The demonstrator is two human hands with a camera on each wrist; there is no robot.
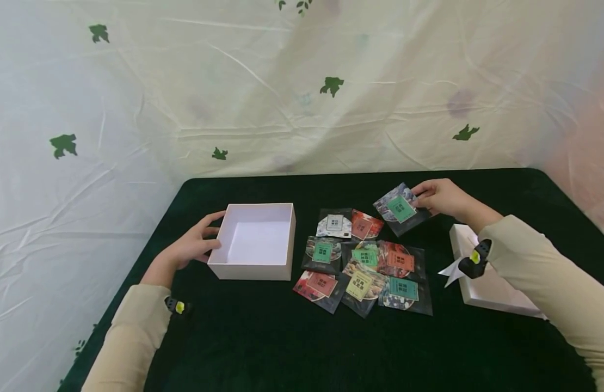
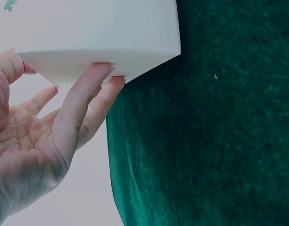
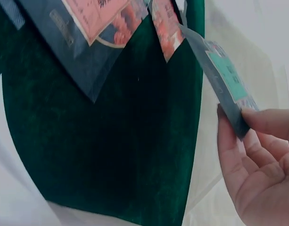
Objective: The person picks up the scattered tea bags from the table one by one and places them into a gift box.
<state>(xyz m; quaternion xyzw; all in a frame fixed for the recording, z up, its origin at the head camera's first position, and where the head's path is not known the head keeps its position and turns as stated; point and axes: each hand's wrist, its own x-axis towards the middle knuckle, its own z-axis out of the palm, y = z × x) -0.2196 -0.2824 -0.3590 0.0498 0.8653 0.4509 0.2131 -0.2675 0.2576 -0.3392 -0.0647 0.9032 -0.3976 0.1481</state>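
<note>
Resting against the left side of a white box (image 1: 253, 272), my left hand (image 1: 191, 244) touches the outer wall with spread fingers. The box stands uncovered, and its inside shows bare. In the left wrist view, fingertips press on the box wall (image 2: 102, 28). At the back right, my right hand (image 1: 444, 197) pinches a flat dark packet (image 1: 399, 211) with a green label between thumb and fingers. The right wrist view shows this packet (image 3: 227, 77) tilted, held by one end. Several similar packets, among them a yellow-labelled packet (image 1: 359, 286), lie between the box and my right arm.
A shallow white box lid (image 1: 488, 291) with a white ribbon (image 1: 451, 271) lies at the right, partly under my right forearm. The dark green cloth (image 1: 263, 337) covers the table. Behind it hangs a pale curtain (image 1: 263, 81) with green leaf prints.
</note>
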